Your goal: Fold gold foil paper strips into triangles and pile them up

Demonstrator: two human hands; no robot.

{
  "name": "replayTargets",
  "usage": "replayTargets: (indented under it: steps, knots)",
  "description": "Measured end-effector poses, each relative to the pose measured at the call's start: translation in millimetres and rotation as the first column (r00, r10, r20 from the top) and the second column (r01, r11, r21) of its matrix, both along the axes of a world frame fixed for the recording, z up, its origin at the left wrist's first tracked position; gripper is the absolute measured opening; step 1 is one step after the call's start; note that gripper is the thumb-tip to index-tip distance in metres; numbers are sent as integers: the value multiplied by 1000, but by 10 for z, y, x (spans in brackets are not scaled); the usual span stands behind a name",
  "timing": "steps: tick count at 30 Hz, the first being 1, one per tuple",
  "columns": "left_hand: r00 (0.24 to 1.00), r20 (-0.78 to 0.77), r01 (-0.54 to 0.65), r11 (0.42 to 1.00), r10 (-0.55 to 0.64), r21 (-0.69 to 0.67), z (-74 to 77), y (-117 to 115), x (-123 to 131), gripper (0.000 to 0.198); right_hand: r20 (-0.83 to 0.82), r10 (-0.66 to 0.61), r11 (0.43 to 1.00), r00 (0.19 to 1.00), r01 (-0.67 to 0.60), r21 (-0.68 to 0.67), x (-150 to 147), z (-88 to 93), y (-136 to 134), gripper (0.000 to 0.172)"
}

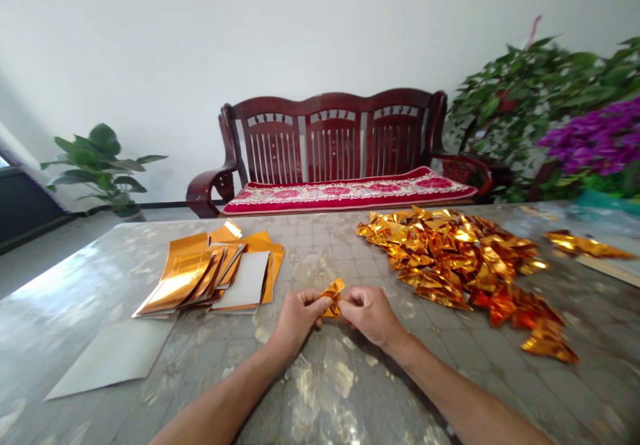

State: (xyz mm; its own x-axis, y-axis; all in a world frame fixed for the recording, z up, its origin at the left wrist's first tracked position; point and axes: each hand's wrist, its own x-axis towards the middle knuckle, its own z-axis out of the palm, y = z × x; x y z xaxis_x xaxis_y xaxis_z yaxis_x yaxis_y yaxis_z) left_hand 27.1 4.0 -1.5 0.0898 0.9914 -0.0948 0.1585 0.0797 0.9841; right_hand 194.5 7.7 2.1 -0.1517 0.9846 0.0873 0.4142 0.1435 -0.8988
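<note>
Between my two hands is a small folded piece of gold foil paper [333, 293], held above the middle of the table. My left hand [301, 309] pinches its left side between thumb and fingers. At its right edge, the fingers of my right hand [369, 311] are closed in a pinch on the paper. To the left lie loose stacks of gold foil sheets [187, 265], some turned with a pale back [245, 278] upward. A big heap of folded gold foil pieces [450, 251] spreads out on the right.
A single pale sheet [113, 355] lies at the left of the patterned table [210, 378]. Clear plastic [535, 219] and more gold foil [590, 245] are at the far right. Beyond the table stand a wooden bench [333, 138], a potted plant [103, 165] and purple flowers [595, 138].
</note>
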Motion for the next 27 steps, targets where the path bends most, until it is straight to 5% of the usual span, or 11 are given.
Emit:
replayTargets:
  steps: [7,10,18,27]
  knots:
    - [991,-125,-29,994,42,106,-16,9,-33,31,-230,140,979,963,-170,-114,32,34,35,17]
    - [977,-207,-11,982,50,186,-16,-12,-24,26,-286,109,990,952,-131,-58,27,54,53,26]
    - [961,-269,9,963,66,270,14,-64,22,16,-200,26,998,979,-13,69,23,83,71,13]
    - [987,-90,142,987,-135,73,42,-20,-45,69,-145,65,965,987,-25,260,107,80,101,10]
